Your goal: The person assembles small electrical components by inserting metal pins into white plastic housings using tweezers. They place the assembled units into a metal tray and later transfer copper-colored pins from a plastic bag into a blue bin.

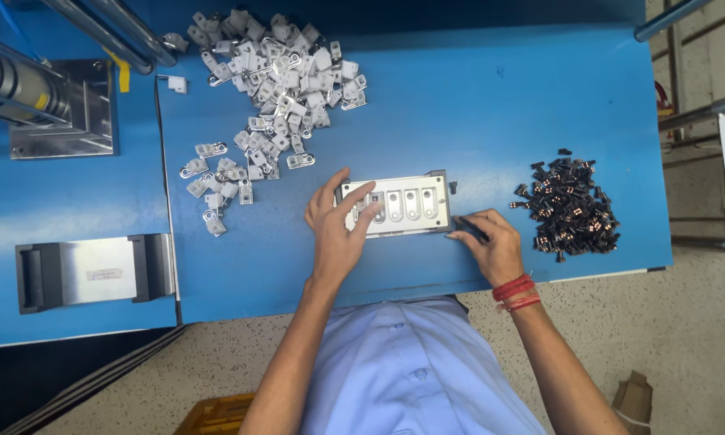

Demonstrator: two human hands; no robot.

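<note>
A metal fixture plate (pixel 406 205) with several oval slots lies on the blue table (pixel 491 105) in front of me. My left hand (pixel 338 225) rests on the plate's left end, fingers spread over a small part in the first slot. My right hand (pixel 491 246) sits at the plate's right front corner and pinches a thin dark tool (pixel 468 228) that points toward the plate. Red bands circle my right wrist.
A big heap of small white and metal parts (pixel 274 72) spreads across the table's back left. A pile of small black parts (pixel 572 205) lies to the right. A metal block with black ends (pixel 97 270) and a machine base (pixel 64 109) sit at left.
</note>
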